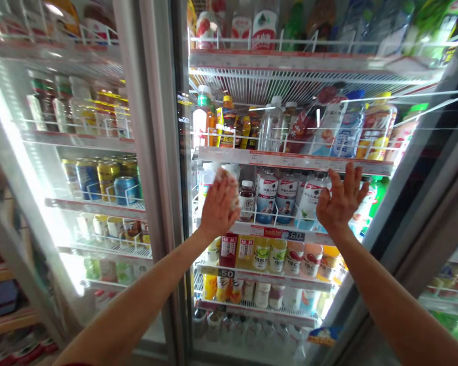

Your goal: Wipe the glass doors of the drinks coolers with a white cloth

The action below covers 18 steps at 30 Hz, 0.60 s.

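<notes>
I face a drinks fridge with a glass door (252,127). My left hand (218,208) presses a crumpled white cloth (229,184) against the glass at mid height, fingers closed over it. My right hand (341,195) lies flat on the same glass further right, fingers spread and holding nothing. Behind the glass, level with both hands, a wire shelf (278,231) carries white-labelled bottles (267,195). Above it another shelf (290,158) holds mixed juice and tea bottles.
A grey door frame (152,152) separates this door from a second fridge door on the left, with cans (107,175) behind it. Lower shelves hold small coloured bottles (275,256). Wooden shelving (7,320) stands at the far left; another cooler (450,290) is at the right.
</notes>
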Each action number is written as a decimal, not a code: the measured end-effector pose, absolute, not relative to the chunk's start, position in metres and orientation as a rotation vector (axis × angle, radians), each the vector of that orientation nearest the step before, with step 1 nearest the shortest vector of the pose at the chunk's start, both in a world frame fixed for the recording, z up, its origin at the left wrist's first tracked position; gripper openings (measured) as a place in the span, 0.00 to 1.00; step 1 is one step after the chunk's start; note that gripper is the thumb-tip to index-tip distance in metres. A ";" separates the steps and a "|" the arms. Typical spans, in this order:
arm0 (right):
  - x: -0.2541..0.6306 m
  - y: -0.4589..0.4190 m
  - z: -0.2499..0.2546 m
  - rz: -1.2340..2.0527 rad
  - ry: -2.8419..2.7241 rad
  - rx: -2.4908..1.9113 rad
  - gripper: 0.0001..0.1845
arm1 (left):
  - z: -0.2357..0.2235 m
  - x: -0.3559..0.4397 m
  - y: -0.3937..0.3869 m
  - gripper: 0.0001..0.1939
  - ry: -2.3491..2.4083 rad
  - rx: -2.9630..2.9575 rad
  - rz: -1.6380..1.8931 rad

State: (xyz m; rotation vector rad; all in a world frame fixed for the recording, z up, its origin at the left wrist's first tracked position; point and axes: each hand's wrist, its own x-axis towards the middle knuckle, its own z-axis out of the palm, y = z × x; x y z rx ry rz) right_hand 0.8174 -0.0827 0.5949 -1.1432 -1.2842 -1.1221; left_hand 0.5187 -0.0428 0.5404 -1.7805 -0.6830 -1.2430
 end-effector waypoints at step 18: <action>0.822 -0.083 0.595 -1.106 -1.298 -1.129 0.24 | 0.555 0.494 -0.033 0.33 -0.419 -1.909 -0.971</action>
